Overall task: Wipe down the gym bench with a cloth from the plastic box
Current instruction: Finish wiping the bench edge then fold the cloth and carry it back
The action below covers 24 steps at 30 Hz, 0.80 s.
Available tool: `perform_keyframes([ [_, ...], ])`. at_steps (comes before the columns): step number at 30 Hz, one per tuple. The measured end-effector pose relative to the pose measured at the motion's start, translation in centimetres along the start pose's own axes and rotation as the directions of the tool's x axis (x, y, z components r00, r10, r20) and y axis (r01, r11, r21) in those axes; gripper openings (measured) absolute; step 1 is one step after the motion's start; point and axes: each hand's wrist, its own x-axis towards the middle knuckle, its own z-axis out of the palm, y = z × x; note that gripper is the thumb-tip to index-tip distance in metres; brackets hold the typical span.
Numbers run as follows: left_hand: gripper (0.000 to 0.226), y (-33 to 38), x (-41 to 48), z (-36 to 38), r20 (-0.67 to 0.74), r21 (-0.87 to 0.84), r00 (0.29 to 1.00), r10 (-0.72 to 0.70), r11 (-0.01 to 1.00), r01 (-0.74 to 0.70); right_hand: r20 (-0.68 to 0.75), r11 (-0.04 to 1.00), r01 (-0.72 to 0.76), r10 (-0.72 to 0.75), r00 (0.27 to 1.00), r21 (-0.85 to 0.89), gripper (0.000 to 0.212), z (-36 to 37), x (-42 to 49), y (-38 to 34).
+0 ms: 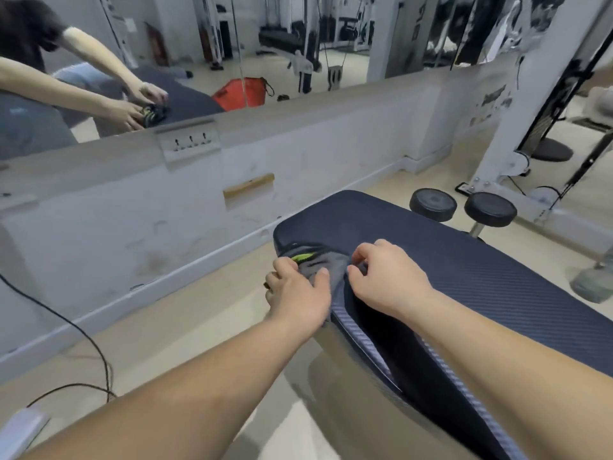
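A dark navy padded gym bench point(464, 260) runs from the centre to the lower right. On its near left edge lies a bunched grey cloth with a yellow-green mark point(318, 262). My left hand point(297, 292) grips the cloth from the left side, thumb on top. My right hand point(386, 275) pinches the cloth's right part with curled fingers. Both hands sit close together at the bench's edge. The plastic box is not in view.
A low white wall with a socket panel point(189, 142) and a wide mirror point(265, 44) stands ahead. Two black round foot pads point(464, 207) sit beyond the bench. A white machine frame point(517, 134) rises at right. A black cable point(83, 336) trails across the floor at left.
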Motion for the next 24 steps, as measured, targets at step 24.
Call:
perform_keyframes([
  [24, 0.031, 9.7, 18.8, 5.0, 0.292, 0.485, 0.829, 0.478, 0.673, -0.559, 0.226, 0.989, -0.144, 0.134, 0.965, 0.030, 0.039, -3.1, 6.7, 4.6],
])
